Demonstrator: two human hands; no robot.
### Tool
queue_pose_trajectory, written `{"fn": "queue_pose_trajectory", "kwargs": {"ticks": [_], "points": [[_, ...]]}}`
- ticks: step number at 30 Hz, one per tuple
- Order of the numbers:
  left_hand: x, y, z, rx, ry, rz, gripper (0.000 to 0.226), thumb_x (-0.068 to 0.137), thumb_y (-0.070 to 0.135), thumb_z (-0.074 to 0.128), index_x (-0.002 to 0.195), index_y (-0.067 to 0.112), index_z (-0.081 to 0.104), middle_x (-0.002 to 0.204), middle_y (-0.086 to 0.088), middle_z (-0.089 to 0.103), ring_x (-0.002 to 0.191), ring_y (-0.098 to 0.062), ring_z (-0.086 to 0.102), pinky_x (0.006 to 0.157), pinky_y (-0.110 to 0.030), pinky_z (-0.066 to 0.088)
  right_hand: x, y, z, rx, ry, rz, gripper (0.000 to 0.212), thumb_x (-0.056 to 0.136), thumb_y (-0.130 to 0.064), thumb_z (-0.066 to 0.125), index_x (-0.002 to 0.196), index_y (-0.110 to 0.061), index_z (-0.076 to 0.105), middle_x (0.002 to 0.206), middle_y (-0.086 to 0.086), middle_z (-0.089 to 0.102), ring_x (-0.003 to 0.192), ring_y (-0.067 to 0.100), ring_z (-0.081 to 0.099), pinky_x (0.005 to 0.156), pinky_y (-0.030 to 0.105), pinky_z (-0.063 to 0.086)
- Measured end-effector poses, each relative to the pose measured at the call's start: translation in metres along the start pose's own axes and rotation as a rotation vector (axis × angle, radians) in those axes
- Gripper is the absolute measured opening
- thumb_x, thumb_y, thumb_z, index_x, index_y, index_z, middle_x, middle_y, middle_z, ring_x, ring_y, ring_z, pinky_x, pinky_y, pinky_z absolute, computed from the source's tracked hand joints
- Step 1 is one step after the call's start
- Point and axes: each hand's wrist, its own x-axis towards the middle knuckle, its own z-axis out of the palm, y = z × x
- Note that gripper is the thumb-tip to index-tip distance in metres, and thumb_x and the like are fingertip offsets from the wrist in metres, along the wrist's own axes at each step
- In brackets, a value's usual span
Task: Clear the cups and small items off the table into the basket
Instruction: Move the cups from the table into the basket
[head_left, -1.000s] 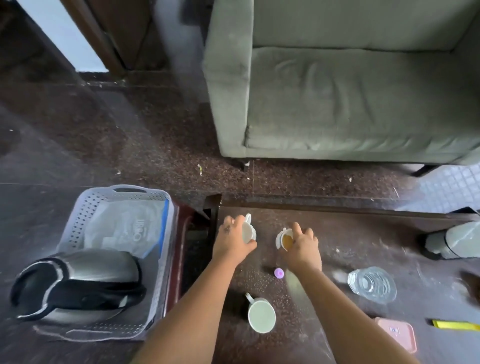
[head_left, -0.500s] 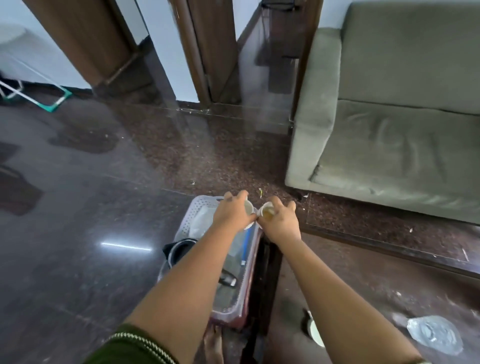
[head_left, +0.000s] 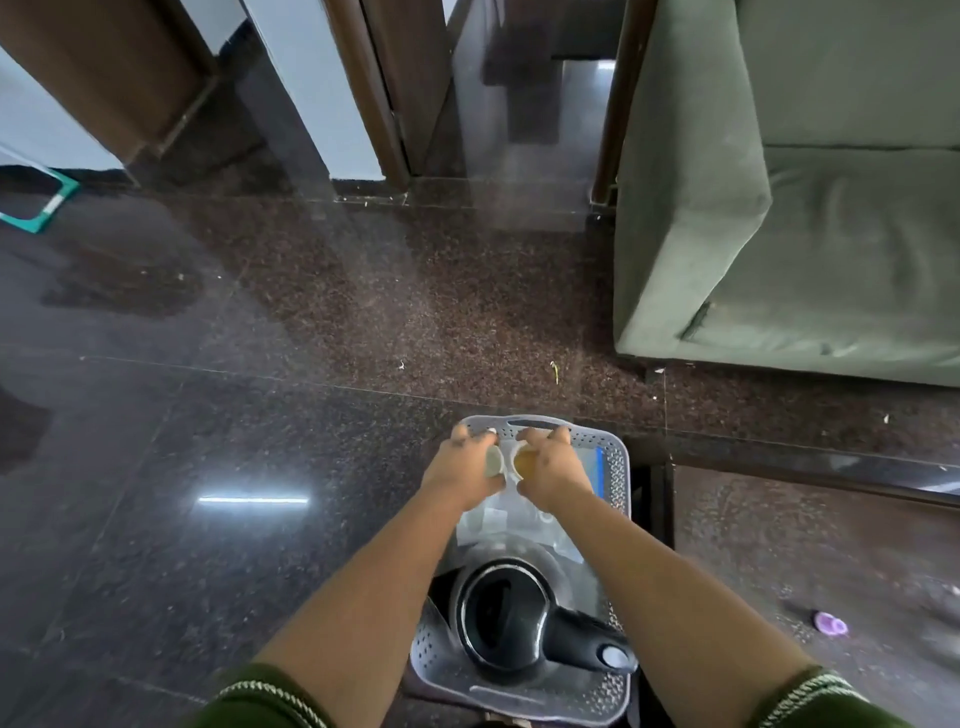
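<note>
Two cups held over the far end of the basket.

The left hand (head_left: 462, 467) curls round a small white cup (head_left: 493, 461), and the right hand (head_left: 550, 467) grips a second cup (head_left: 524, 460) with brownish liquid or staining inside. Both cups lie tipped, mouths facing back toward the person at 6 o'clock, rims just beside each other. Under them sits a grey perforated plastic basket (head_left: 615, 467), rectangular with rounded corners, its long axis running 12 to 6. At its 6 o'clock end lies a shiny steel kettle (head_left: 501, 618), black handle pointing to 4 o'clock. A small purple cap (head_left: 830, 624) rests on the dark speckled table (head_left: 805, 545) at 3 o'clock.
</note>
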Motion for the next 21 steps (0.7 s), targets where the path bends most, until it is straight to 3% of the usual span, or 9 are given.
{"fn": "queue_pose_trajectory", "kwargs": {"ticks": [3,7,11,15,18,21], "points": [[0.02,-0.018,0.022,0.013,0.01,0.034,0.056,0.088,0.04,0.059,0.137,0.021,0.038,0.144,-0.016,0.026,0.125,-0.037,0.041,0.098,-0.046,0.044,0.023,0.002,0.018,0.029,0.039,0.01,0.053,0.084,-0.011,0.064,0.134,-0.018,0.049,0.132,0.016,0.042,0.112,0.034,0.052,0.094,0.039,0.049],[0.038,-0.034,0.041,0.074,0.057,0.078,0.051,0.092,0.041,0.053,0.136,0.021,0.036,0.141,-0.013,0.027,0.129,-0.033,0.033,0.099,-0.045,0.045,0.042,0.003,0.033,-0.089,0.023,0.015,0.059,0.079,-0.016,0.074,0.13,-0.024,0.045,0.132,0.011,0.034,0.114,0.033,0.051,0.09,0.04,0.052],[0.039,-0.039,0.052,0.199,0.103,0.122,0.064,0.095,0.049,0.044,0.148,0.023,0.021,0.148,-0.015,0.025,0.136,-0.03,0.025,0.1,-0.039,0.041,0.046,0.009,0.041,-0.13,0.036,0.04,0.063,0.079,-0.015,0.073,0.131,-0.024,0.039,0.134,0.012,0.033,0.12,0.033,0.047,0.091,0.04,0.05],[0.039,-0.038,0.048,0.282,0.12,0.14,0.088,0.081,0.054,0.063,0.149,0.018,0.019,0.147,-0.012,0.021,0.131,-0.028,0.028,0.101,-0.037,0.039,0.046,0.01,0.044,-0.147,0.042,0.022,0.069,0.077,-0.017,0.075,0.135,-0.022,0.037,0.134,0.013,0.035,0.12,0.034,0.048,0.093,0.041,0.049],[0.047,-0.039,0.046,0.254,0.137,0.138,0.081,0.083,0.04,0.067,0.148,0.018,0.024,0.142,-0.011,0.029,0.129,-0.029,0.029,0.101,-0.036,0.041,0.047,0.01,0.042,-0.18,0.043,0.034,0.068,0.079,-0.014,0.074,0.135,-0.02,0.036,0.135,0.014,0.036,0.112,0.034,0.058,0.088,0.04,0.053],[0.053,-0.045,0.047,0.29,0.151,0.139,0.078,0.085,0.04,0.064,0.147,0.017,0.025,0.14,-0.011,0.031,0.129,-0.03,0.029,0.1,-0.036,0.044,0.049,0.008,0.042,-0.21,0.035,0.016,0.068,0.081,-0.016,0.074,0.137,-0.018,0.034,0.135,0.016,0.035,0.106,0.034,0.063,0.086,0.039,0.054]]}}
